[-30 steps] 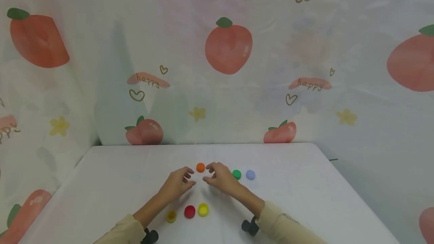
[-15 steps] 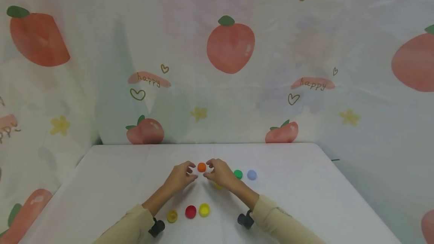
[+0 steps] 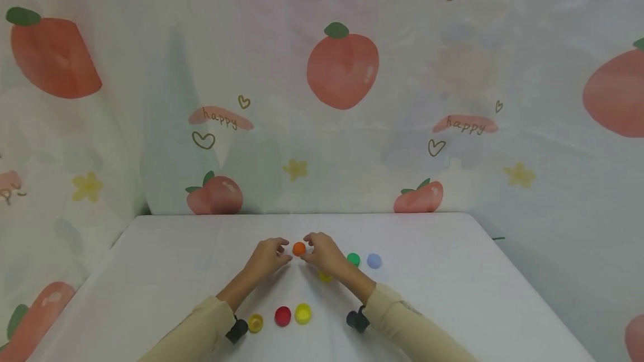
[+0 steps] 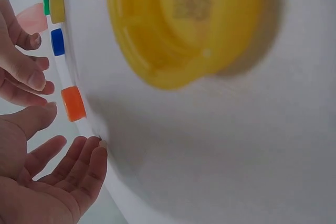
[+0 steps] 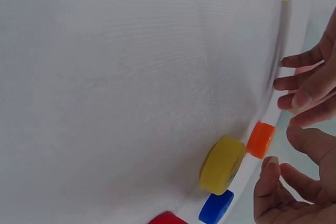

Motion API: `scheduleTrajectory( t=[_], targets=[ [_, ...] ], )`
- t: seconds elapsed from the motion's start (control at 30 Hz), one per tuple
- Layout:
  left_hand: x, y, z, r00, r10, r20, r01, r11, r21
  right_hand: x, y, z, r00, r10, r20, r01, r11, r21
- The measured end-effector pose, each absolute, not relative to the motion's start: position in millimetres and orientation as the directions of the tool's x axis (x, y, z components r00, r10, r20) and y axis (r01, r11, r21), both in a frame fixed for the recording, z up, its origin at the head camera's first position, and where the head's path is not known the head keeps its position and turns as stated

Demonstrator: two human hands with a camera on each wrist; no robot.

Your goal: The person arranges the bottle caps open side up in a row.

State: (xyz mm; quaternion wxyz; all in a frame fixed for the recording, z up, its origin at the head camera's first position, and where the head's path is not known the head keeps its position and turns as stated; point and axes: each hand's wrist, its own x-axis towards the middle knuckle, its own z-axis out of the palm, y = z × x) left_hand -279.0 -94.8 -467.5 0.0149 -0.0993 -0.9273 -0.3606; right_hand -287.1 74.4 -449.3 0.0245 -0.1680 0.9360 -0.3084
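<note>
An orange round piece (image 3: 299, 248), like a thick plastic cap, sits toward the back of the white table between my two hands. My left hand (image 3: 266, 255) is on its left side with loosely bent fingers and an unfilled grasp. On the other side my right hand (image 3: 324, 253) curves toward the piece, its thumb tip right at the edge in the head view. Both wrist views show the orange piece (image 4: 73, 103) beyond the fingers, which grip nothing. Partly covered by the right hand and wrist is a yellow round piece (image 3: 325, 276).
Green (image 3: 354, 260) and light blue round pieces (image 3: 374, 261) lie right of the right hand. Nearer the front are a dark yellow piece (image 3: 255, 323), a red piece (image 3: 283, 316) and a bright yellow piece (image 3: 303, 313). A printed cloth (image 3: 342, 144) hangs behind the table.
Both hands have moved inward around the orange piece, the right thumb coming up to its edge. The yellow piece by the right wrist has come into view. The orange piece stays in place.
</note>
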Motion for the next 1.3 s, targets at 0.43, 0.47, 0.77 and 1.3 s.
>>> scheduleTrajectory(
  t=[0.43,0.47,0.77,1.3],
  targets=[
    [-289.1,-85.3,-467.4,-0.982,0.169,0.083,0.183,0.763,0.620,-295.8,72.4,-452.6,-0.944,-0.328,0.043,-0.297,0.783,-0.546],
    [-289.2,-85.3,-467.5,-0.982,0.167,0.084,0.183,0.765,0.617,-296.0,71.8,-453.1,-0.943,-0.329,0.040,-0.296,0.781,-0.550],
    [-291.5,-85.3,-464.8,-0.983,0.172,0.057,0.172,0.793,0.585,-298.6,64.9,-454.5,-0.939,-0.342,0.033,-0.309,0.800,-0.514],
    [-301.4,-78.7,-459.6,-0.981,0.188,-0.048,0.132,0.828,0.544,-303.2,59.9,-456.1,-0.943,-0.334,0.017,-0.303,0.832,-0.465]
  ],
)
